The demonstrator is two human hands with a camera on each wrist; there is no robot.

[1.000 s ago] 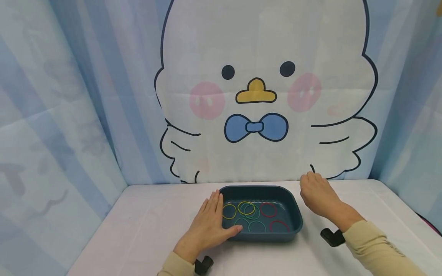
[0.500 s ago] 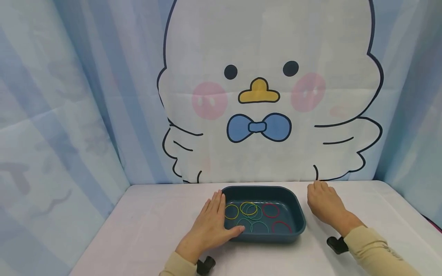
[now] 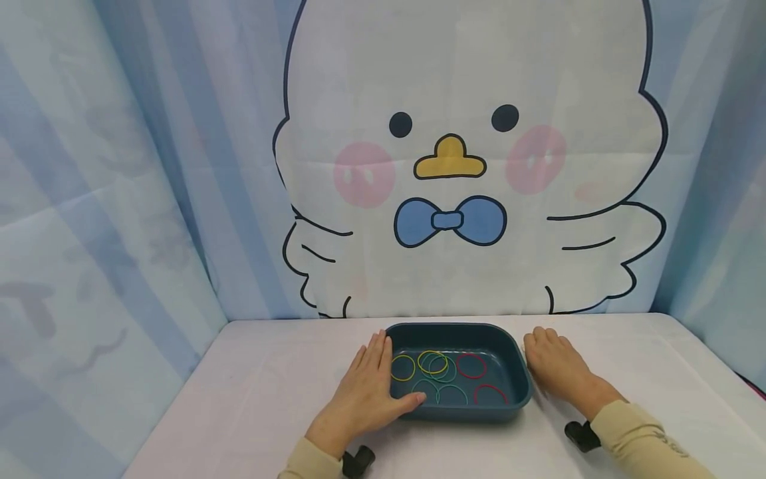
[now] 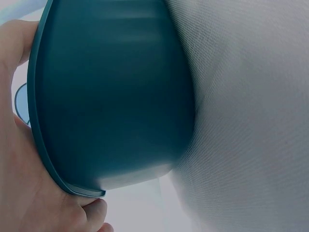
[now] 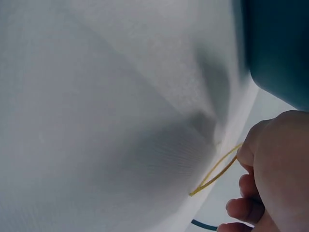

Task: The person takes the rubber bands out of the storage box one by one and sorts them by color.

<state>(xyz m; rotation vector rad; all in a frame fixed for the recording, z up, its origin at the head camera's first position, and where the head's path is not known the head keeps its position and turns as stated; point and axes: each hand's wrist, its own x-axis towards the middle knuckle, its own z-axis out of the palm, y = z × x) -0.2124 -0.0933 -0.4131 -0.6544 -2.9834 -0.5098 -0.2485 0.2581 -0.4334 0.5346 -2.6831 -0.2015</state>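
Note:
A dark teal rectangular tray (image 3: pixel 467 415) stands on the white table. Thin rubber bands lie in it, including a red band (image 3: pixel 471 378), a yellow band (image 3: pixel 403 380) and several green ones, some overlapping. My left hand (image 3: pixel 364 392) rests over the tray's left end, fingers straight along the rim and thumb across the front left corner. Just right of the tray is my right hand (image 3: pixel 556 366). In the right wrist view it pinches a yellow rubber band (image 5: pixel 193 194), whose loop hangs out close to the white cloth. Part of that band is hidden by the fingers.
White cloth covers the table (image 3: pixel 239 386), with cloth surface to the left and right of the tray. A curtain (image 3: pixel 431 279) with a cartoon bird closes off the back. Black wrist mounts (image 3: pixel 582 436) sit under both wrists.
My right hand has come down toward the table and then in toward the tray's right side. My left hand stays at the tray's left end. The head view has shifted slightly.

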